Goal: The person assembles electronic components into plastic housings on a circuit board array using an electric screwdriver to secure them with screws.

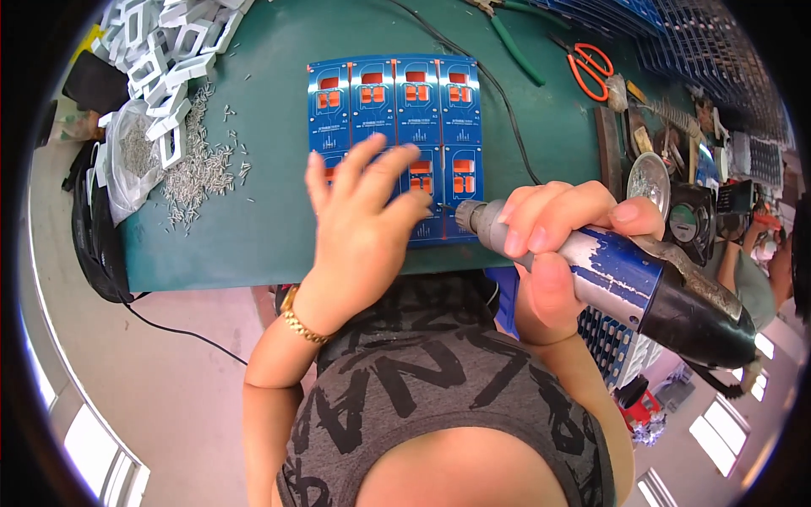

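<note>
A panel of blue circuit boards with orange-red parts showing in its cut-outs lies on the green tabletop. Over its lower left part spreads my left hand, fingers apart; the hand hides some of the boards beneath. My right hand is wrapped round an electric screwdriver, blue and silver with a black rear end. The tool is tilted, its thin bit pointing left at the panel's lower right area, close to my left thumb. Whether the bit touches a screw there is too small to tell.
White plastic frames are heaped at the far left beside loose screws and a clear bag. Green-handled pliers, orange-handled scissors, a metal bowl and stacked boards occupy the right. A black cable runs behind the panel.
</note>
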### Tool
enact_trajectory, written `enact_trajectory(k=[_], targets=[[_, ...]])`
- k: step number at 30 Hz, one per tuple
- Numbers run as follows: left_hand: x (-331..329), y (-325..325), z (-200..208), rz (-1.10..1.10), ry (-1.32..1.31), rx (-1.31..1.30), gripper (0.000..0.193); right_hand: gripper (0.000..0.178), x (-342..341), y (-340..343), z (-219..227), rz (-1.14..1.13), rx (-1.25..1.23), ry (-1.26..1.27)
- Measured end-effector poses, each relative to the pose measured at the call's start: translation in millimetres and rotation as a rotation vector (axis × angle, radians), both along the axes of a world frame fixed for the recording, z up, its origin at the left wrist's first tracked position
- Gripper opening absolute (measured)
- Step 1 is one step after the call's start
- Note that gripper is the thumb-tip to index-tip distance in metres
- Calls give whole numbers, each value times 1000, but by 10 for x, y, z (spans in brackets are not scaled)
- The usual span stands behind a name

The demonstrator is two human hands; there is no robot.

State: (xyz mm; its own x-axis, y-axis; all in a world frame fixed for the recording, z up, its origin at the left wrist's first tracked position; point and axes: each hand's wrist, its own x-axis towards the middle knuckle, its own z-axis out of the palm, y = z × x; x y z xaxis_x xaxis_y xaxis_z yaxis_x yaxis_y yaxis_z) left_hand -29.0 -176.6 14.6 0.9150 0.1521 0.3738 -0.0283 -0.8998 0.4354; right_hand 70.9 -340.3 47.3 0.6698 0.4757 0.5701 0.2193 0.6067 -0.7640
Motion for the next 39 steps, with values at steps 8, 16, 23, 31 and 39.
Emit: enact_trajectory(k=[8,16,23,31,39], targets=[[-634,814,38,542,45,-200,18,59,-23,142,154,85,-141,15],[-693,923,-104,591,120,-257,15,65,139,205,268,230,-306,-251],[-638,935,-83,516,179,-215,11,67,213,268,236,253,-289,-274],[-282,501,57,270,-38,-239,16,63,403,201,143,413,-105,-321],[227,-110,1,-181,-39,-283,19,60,234,-159,133,-14,-7,-240]])
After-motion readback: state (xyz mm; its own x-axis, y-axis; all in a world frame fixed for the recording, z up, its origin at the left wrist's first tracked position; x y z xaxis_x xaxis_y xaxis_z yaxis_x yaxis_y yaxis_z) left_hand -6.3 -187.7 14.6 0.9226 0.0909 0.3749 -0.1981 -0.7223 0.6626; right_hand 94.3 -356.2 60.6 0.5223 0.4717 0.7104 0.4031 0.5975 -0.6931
